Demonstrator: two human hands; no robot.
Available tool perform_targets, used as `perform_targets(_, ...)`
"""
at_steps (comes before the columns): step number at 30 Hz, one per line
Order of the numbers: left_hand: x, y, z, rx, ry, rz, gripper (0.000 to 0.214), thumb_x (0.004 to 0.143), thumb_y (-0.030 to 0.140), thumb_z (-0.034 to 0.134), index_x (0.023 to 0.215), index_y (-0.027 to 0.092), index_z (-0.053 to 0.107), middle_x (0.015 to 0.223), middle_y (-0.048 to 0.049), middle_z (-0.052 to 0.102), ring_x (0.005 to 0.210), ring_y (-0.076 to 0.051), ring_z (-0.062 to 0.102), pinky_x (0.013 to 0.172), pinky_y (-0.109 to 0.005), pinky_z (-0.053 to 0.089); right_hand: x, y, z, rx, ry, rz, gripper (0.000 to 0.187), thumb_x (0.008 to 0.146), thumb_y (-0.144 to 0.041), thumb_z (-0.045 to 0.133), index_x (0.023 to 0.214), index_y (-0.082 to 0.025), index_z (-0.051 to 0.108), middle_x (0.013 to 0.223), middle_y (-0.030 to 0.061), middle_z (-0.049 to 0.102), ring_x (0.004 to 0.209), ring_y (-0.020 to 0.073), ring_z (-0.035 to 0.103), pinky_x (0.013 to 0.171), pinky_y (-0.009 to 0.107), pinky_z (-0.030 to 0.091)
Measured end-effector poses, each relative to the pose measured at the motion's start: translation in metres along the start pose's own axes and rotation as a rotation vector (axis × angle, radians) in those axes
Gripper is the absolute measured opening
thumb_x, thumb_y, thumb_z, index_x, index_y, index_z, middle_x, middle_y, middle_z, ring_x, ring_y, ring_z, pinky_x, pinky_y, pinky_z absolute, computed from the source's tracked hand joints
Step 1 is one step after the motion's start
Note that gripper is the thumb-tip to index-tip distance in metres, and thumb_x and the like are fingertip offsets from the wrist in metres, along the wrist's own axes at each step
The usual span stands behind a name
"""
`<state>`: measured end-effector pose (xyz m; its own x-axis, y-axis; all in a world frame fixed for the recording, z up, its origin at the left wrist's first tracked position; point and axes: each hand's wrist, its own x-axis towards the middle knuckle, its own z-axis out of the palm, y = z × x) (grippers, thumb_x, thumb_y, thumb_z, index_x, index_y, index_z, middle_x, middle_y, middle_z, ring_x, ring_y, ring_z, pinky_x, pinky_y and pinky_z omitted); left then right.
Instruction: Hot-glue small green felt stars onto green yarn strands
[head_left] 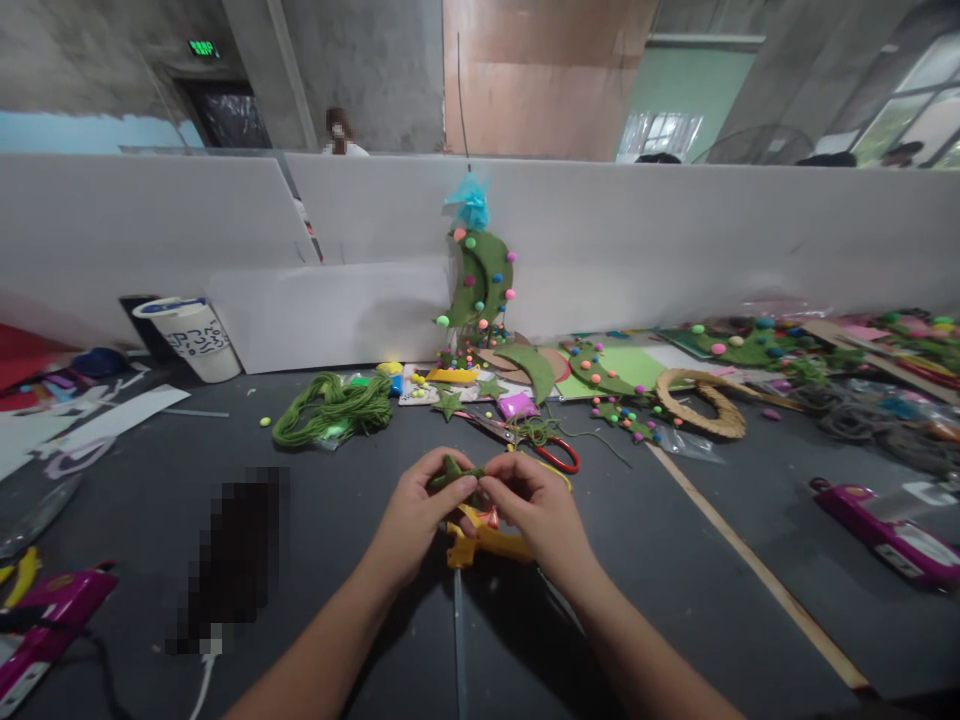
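My left hand [415, 512] and my right hand [534, 505] meet at the middle of the dark table, both pinched on a small green felt piece [454, 472]. Under them lies a yellow glue gun [484, 541] with a thin stick running toward me. Just beyond my right hand lie red-handled scissors [551, 452] and a tangle of green thread.
A skein of green yarn [335, 408] lies at the left. A green felt crescent with pom-poms [480, 275] leans on the white partition. A straw wreath ring [701, 402], a white cup [196, 337], pink glue guns [889, 530] and felt scraps surround the area.
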<state>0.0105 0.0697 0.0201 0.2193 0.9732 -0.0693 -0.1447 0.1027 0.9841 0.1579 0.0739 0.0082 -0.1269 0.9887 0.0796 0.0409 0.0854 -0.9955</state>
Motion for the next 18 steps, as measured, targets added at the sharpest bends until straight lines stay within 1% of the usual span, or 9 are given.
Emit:
perform_targets(4,0.0001,0.0000,-0.0014,-0.040,-0.027,-0.009,0.014,0.077,0.029,0.058,0.083,0.018,0.053,0.071,0.0006,0.059,0.055,-0.010,0.057,0.049,-0.023,0.049,-0.0016,-0.0046,0.0006,0.086,-0.016,0.005,0.016,0.075,-0.032,0.060,0.081,-0.018,0.057,0.059,-0.0034,0.054,0.050,0.0093,0.046,0.049,0.021,0.036)
perform_targets(7,-0.0002,0.0000,-0.0008,-0.078,-0.035,-0.003,0.011,0.078,0.027,0.058,0.082,0.018,0.053,0.070,0.0009,0.059,0.059,-0.011,0.057,0.051,-0.022,0.050,-0.0025,-0.0074,0.0006,0.090,-0.006,0.000,0.017,0.076,-0.033,0.060,0.078,-0.016,0.057,0.057,-0.0039,0.053,0.048,0.0084,0.046,0.047,0.020,0.035)
perform_targets(11,-0.0010,0.0002,0.0009,-0.110,-0.054,-0.010,0.010,0.078,0.025,0.058,0.082,0.017,0.054,0.070,0.0003,0.059,0.060,-0.011,0.057,0.050,-0.021,0.049,-0.0019,-0.0076,0.0002,0.139,-0.024,0.036,0.016,0.076,-0.031,0.060,0.078,-0.016,0.056,0.054,-0.0048,0.052,0.045,0.0075,0.043,0.045,0.019,0.034)
perform_targets(15,-0.0017,0.0023,0.0008,-0.173,-0.110,-0.063,0.009,0.079,0.024,0.057,0.081,0.016,0.054,0.069,-0.0021,0.061,0.063,-0.013,0.059,0.048,-0.019,0.048,-0.0010,-0.0077,-0.0003,0.159,-0.056,0.047,0.016,0.077,-0.029,0.058,0.087,-0.017,0.059,0.053,-0.0053,0.051,0.046,0.0077,0.043,0.044,0.019,0.033)
perform_targets(18,-0.0014,0.0043,-0.0014,-0.234,-0.143,-0.131,0.008,0.079,0.022,0.057,0.080,0.015,0.054,0.064,-0.0024,0.061,0.057,-0.011,0.057,0.044,-0.016,0.044,-0.0009,-0.0077,-0.0019,0.102,-0.082,0.023,0.014,0.077,-0.027,0.058,0.084,-0.016,0.063,0.054,-0.0041,0.052,0.048,0.0077,0.044,0.045,0.018,0.033)
